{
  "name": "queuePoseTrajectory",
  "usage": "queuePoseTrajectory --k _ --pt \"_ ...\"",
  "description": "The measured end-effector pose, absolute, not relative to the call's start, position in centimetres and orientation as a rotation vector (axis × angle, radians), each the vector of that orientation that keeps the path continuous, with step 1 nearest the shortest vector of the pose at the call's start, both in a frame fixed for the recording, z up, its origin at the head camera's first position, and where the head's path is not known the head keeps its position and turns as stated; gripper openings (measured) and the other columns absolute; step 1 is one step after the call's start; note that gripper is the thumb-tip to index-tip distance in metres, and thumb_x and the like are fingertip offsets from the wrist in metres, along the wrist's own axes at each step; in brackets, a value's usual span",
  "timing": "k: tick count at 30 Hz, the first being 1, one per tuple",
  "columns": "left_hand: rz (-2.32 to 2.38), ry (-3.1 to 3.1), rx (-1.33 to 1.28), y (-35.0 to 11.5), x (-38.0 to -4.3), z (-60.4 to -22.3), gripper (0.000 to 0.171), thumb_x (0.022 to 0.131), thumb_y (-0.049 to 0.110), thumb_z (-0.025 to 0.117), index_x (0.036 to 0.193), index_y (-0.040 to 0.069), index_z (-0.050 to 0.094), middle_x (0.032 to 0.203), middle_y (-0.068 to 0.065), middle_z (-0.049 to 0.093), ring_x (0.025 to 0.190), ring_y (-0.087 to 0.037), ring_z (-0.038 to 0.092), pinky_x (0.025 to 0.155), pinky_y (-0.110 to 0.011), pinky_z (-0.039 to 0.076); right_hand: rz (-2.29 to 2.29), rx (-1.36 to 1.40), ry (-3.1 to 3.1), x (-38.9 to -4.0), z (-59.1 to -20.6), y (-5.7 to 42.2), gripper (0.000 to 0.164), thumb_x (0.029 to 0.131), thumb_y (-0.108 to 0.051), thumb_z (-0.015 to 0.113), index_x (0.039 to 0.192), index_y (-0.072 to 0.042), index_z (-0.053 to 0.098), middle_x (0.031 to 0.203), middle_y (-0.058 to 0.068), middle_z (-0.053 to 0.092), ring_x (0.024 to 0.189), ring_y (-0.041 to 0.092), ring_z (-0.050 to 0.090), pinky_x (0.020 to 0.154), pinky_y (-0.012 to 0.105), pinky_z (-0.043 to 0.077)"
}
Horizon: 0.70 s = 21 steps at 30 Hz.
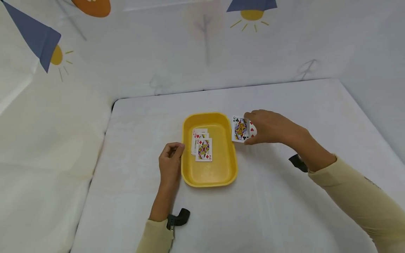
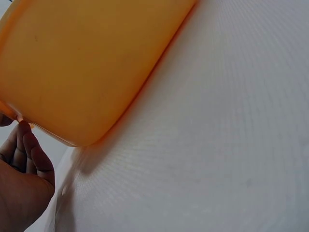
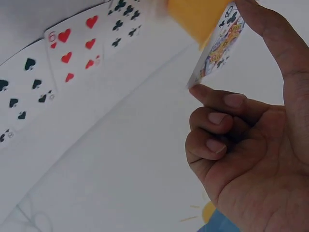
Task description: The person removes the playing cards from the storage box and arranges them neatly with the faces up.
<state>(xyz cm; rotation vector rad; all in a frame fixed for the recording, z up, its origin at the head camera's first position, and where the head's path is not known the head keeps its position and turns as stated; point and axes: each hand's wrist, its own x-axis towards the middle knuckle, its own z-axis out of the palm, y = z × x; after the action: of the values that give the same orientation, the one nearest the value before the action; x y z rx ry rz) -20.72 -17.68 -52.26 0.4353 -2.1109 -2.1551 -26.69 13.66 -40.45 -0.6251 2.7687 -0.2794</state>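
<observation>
A yellow tray (image 1: 221, 175) stands on the table, and my left hand (image 1: 171, 163) pinches its left rim between thumb and fingers. In the left wrist view, the left hand (image 2: 26, 179) grips at the tray's (image 2: 87, 72) edge. Inside lie a few overlapping playing cards, with a queen of diamonds (image 1: 204, 150) on top. Just right of the tray, my right hand (image 1: 269, 127) holds a queen of clubs (image 1: 240, 129). In the right wrist view that queen of clubs (image 3: 220, 46) is tilted, its edges between thumb and index finger of the right hand (image 3: 251, 140).
The right wrist view shows a row of face-up cards on the table: a spades card (image 3: 26, 87), a six of hearts (image 3: 75, 48) and a clubs card (image 3: 124, 24). A white printed cloth (image 1: 202, 45) hangs behind the table's far edge.
</observation>
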Motion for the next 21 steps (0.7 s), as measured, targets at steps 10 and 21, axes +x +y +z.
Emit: queuePoseTrajectory --k 10,21 --pt "-2.177 -2.090 0.438 -18.3 -20.9 -52.3 0.028 0.093 0.032 0.072 0.107 0.008 0.067 0.105 -0.010 0.062 0.092 -0.022 0.059 0.079 -0.023 0.053 -0.255 -0.546 2.768 -27.0 -41.4 17.3 0.086 0.073 -0.043 0.089 0.138 0.001 0.052 0.115 0.012 0.062 0.095 0.024 0.057 0.088 0.047 0.051" --pt "-2.192 -2.091 0.430 -18.7 -21.0 -52.5 0.030 0.094 0.030 0.072 0.109 0.005 0.065 0.105 -0.012 0.061 0.093 -0.022 0.058 0.079 -0.024 0.052 -0.212 -0.472 2.745 -27.7 -42.2 21.0 0.087 0.075 -0.040 0.087 0.138 0.006 0.049 0.124 0.020 0.060 0.113 0.037 0.055 0.096 0.058 0.045"
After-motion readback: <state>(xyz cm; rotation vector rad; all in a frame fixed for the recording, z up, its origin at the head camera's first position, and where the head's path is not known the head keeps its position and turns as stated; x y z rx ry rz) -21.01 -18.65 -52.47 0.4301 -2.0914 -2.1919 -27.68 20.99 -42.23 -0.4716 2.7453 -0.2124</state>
